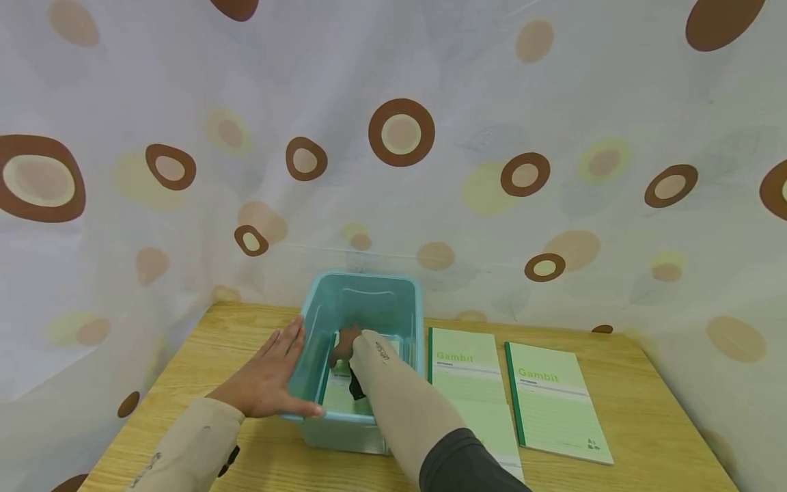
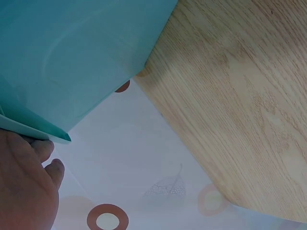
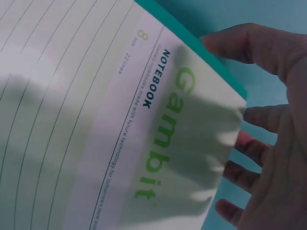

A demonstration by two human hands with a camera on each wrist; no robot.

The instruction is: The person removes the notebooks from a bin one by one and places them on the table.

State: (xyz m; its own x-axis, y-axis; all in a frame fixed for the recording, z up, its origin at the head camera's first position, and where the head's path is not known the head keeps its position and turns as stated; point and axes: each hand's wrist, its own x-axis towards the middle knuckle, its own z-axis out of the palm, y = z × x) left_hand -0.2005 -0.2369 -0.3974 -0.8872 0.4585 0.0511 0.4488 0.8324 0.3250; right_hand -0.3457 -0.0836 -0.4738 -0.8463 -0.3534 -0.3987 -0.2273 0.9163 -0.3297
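A light blue plastic bin (image 1: 359, 432) stands on the table with a green-spined notebook (image 1: 338, 389) lying inside. My left hand (image 1: 270, 372) rests along the bin's left rim, fingers extended and thumb across the front corner. In the left wrist view, its fingertips touch the bin's rim (image 2: 36, 132). My right hand (image 1: 346, 347) reaches down into the bin. In the right wrist view, the fingers of my right hand (image 3: 268, 115) are spread at the top edge of the "Gambit" notebook (image 3: 144, 120), with the thumb by its green spine. What lies beneath that notebook is hidden.
Right of the bin lies a pale green notebook (image 1: 464, 362), with another notebook (image 1: 488, 427) in front, partly covered by my right sleeve. Farther right is one more notebook (image 1: 556, 403). A patterned curtain (image 1: 473, 123) hangs behind the wooden table (image 1: 664, 424).
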